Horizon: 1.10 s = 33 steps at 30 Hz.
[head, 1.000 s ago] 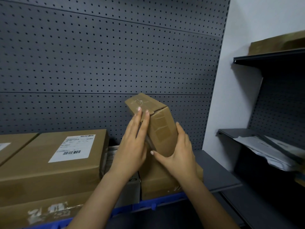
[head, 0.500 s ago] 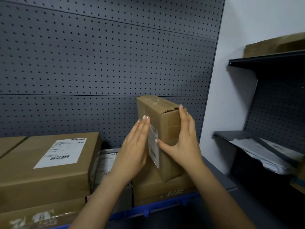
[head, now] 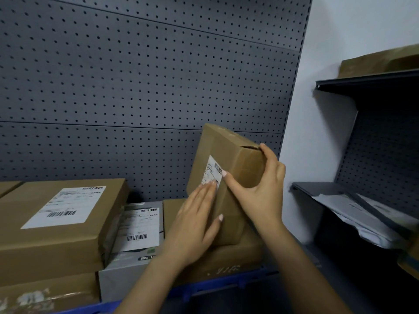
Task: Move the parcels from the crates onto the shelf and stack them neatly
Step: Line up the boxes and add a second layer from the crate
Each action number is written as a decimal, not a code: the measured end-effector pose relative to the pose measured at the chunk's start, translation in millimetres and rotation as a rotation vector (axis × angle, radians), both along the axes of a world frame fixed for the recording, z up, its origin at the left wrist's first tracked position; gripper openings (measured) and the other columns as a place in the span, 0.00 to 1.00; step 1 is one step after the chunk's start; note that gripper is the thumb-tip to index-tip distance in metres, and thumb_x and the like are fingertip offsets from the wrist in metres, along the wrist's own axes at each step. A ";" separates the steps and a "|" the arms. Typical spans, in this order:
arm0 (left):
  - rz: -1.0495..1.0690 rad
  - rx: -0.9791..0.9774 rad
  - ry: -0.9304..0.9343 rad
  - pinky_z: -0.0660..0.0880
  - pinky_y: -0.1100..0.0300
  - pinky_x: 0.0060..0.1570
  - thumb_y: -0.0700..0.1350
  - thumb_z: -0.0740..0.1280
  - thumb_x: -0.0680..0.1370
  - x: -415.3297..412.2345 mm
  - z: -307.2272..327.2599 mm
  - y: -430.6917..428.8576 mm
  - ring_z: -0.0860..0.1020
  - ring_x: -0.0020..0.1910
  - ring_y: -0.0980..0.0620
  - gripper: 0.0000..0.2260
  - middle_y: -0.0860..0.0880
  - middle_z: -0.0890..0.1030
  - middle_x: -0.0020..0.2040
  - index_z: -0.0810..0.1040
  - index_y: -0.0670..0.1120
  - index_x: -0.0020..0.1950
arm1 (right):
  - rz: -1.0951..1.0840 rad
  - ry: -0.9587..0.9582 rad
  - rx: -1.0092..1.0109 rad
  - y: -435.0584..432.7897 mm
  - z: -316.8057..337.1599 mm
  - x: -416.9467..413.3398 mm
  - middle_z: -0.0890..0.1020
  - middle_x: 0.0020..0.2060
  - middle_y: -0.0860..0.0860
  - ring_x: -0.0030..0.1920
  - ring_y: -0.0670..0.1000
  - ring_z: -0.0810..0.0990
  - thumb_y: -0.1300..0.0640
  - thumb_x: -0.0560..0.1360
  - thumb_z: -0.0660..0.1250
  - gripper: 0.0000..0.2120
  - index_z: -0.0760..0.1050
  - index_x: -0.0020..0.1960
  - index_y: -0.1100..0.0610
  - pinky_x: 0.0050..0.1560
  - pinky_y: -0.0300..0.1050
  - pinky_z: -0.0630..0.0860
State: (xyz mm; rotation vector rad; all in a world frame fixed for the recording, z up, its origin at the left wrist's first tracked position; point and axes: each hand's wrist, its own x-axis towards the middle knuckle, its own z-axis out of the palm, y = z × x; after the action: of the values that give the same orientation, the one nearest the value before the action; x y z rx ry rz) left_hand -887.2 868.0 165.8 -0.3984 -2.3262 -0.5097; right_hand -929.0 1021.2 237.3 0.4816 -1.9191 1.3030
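My right hand (head: 263,191) held the small box (head: 242,164) by its near end. The thumb lay across the side with the white label (head: 213,172), its tip on the label's edge, and my fingers were curled over the opposite top edge, next to a small gap in the flap. My left hand (head: 195,225) was flat against the box's left side. Its fingers were straight and together, with the fingertips reaching the lower part of the label, so it was pressing and not gripping.

The small box stood on end and tilted, its top leaning away toward the pegboard (head: 136,75). Its lower end rested on a flat brown box (head: 226,257) that lay on the shelf (head: 226,282), just behind the shelf's blue front edge.

Just left of the flat box sat a grey box (head: 120,284) with a barcode label on top. Beside that, a large brown box (head: 52,245) with a white label lay on top of another brown box (head: 45,293). The edge of one more brown box showed at the far left.

To the right, past a strip of white wall, stood a second dark shelf unit (head: 317,189). Pale papers or mailers (head: 353,211) lay on its middle shelf, and a brown box (head: 381,62) sat on its upper one.
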 end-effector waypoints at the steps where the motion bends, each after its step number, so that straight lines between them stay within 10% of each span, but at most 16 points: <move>1: 0.008 0.001 -0.003 0.45 0.62 0.74 0.60 0.54 0.81 -1.8 -2.0 3.9 0.42 0.75 0.63 0.31 0.61 0.44 0.77 0.39 0.58 0.77 | 0.002 -0.001 -0.036 1.5 -0.3 -0.5 0.65 0.62 0.47 0.53 0.24 0.64 0.44 0.64 0.78 0.43 0.59 0.72 0.42 0.47 0.16 0.60; 9: 0.253 -0.023 0.062 0.53 0.41 0.73 0.68 0.71 0.65 -9.0 -12.7 34.1 0.59 0.74 0.47 0.53 0.47 0.61 0.75 0.45 0.50 0.79 | 0.023 -0.014 -0.270 9.3 -1.9 0.3 0.66 0.66 0.48 0.54 0.20 0.60 0.46 0.65 0.79 0.43 0.59 0.73 0.45 0.45 0.14 0.59; 19: 0.377 -0.107 0.232 0.68 0.43 0.63 0.53 0.81 0.59 -17.7 -16.5 36.8 0.66 0.66 0.42 0.54 0.43 0.64 0.71 0.55 0.47 0.77 | 0.188 -0.095 -0.381 15.5 -11.8 -10.3 0.63 0.67 0.48 0.64 0.47 0.71 0.44 0.65 0.78 0.46 0.54 0.74 0.44 0.45 0.22 0.70; 29: 0.423 -0.264 0.129 0.70 0.42 0.62 0.48 0.82 0.56 7.3 8.8 2.3 0.68 0.68 0.40 0.56 0.42 0.68 0.72 0.56 0.47 0.77 | 0.027 0.072 0.036 14.5 -12.2 -12.5 0.50 0.77 0.47 0.77 0.51 0.46 0.36 0.71 0.70 0.43 0.51 0.77 0.45 0.74 0.60 0.52; 33: 0.416 -0.335 0.074 0.69 0.43 0.63 0.49 0.82 0.55 21.8 23.7 -16.5 0.68 0.68 0.41 0.57 0.43 0.68 0.72 0.56 0.48 0.78 | -0.137 0.302 0.473 12.6 -18.6 -8.4 0.50 0.78 0.53 0.77 0.55 0.43 0.39 0.76 0.63 0.31 0.59 0.74 0.48 0.74 0.58 0.44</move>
State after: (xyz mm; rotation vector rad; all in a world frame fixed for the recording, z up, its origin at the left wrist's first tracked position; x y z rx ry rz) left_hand -865.3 851.4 189.5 -0.0759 -2.3357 0.0955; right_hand -937.4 1033.8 218.7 0.7218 -1.9531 0.6387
